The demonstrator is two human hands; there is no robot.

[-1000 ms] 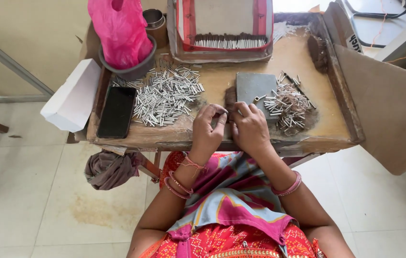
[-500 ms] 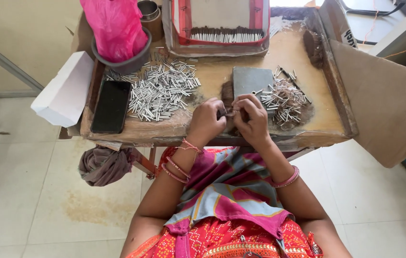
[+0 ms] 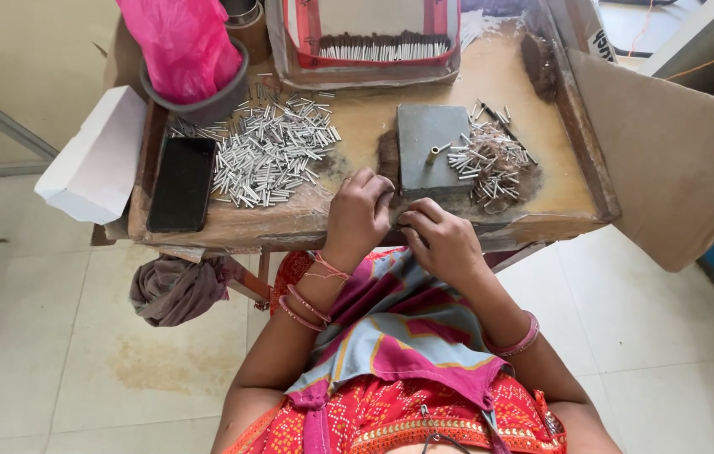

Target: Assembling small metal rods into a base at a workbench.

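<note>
At the near edge of the wooden table (image 3: 533,220), the left hand (image 3: 358,212) and right hand (image 3: 445,240) pinch together, fingertips closed on something too small to make out. Just beyond lies a grey slab (image 3: 428,147), with small metal tubes (image 3: 268,151) heaped left and more tubes (image 3: 491,160) right.

**Small hand-assembly workshop, cottage-industry style**

Low worn wooden worktable (image 3: 306,223) on a tiled floor (image 3: 54,336). Heaps of small metal tubes (image 3: 268,151) and a second pile (image 3: 491,164) beside a grey stone slab (image 3: 428,151); tray of filled sticks (image 3: 382,46) behind. Cardboard sheet (image 3: 676,160) leans alongside.
</note>
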